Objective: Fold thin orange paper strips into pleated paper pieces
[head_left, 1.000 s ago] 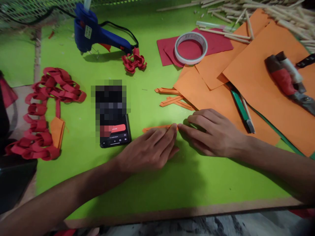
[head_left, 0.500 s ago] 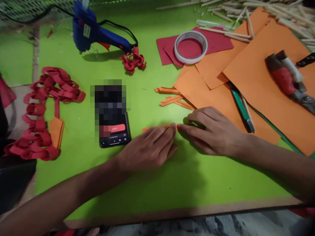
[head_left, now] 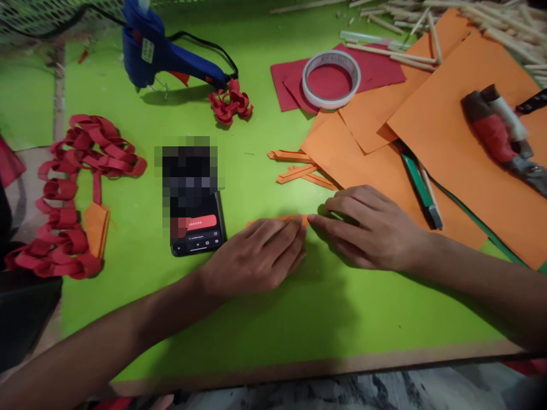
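Note:
An orange paper strip (head_left: 273,220) lies flat on the green table (head_left: 265,319). My left hand (head_left: 256,256) rests palm down on it, fingertips pressing its right part. My right hand (head_left: 371,228) lies just to the right, its fingertips meeting the left hand's at the strip's right end. Most of the strip is hidden under the fingers. A phone (head_left: 194,225) lies left of my left hand.
Orange sheets (head_left: 448,148), a green cutter (head_left: 421,191) and more orange strips (head_left: 299,171) lie to the right. A tape roll (head_left: 331,80) sits on red paper. Behind: blue glue gun (head_left: 158,54), red paper flower (head_left: 231,102). Red paper chain (head_left: 81,188) at left; wooden sticks (head_left: 470,23) far right.
Both hands stay pressed on the orange strip; my left fingers have shifted slightly along it. The view has drifted a little.

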`<state>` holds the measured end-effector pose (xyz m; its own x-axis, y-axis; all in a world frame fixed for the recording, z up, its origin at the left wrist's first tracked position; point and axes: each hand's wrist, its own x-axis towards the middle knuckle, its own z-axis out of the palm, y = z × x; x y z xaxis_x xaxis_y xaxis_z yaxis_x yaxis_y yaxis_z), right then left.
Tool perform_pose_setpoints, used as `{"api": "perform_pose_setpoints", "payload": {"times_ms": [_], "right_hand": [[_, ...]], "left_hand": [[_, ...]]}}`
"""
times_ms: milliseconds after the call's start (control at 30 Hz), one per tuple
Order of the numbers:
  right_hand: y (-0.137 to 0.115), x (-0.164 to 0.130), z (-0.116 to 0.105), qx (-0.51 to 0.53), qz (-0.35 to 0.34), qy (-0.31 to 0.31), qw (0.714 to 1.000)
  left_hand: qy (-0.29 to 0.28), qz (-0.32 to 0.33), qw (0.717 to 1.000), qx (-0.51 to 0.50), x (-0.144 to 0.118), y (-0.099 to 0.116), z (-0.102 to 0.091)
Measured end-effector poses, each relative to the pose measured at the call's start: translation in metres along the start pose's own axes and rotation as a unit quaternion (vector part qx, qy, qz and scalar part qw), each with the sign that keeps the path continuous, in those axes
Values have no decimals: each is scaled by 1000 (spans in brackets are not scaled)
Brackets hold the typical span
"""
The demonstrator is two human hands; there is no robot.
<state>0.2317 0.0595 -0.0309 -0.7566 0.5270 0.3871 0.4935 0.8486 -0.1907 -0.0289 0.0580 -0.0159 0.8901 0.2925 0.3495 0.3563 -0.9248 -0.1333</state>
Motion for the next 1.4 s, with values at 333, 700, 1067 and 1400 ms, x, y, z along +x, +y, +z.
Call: {"api": "perform_pose_setpoints", "payload": {"times_ms": [333,700,1067,1400], "right_hand": [[-1,0,1,-19,-5,0,1000],[-4,3,-2,-26,-9,-21,999],[-7,7,-3,-70,-20,-14,997],[-5,4,-2,-63,-21,-15,998]], "left_hand": [[-42,40,998,35,-4,0,-1],[-25,46,998,39,-4,1,-2],[-17,6,998,52,-2,2,-3],[4,-31,994,102,-18,0,-18]]}}
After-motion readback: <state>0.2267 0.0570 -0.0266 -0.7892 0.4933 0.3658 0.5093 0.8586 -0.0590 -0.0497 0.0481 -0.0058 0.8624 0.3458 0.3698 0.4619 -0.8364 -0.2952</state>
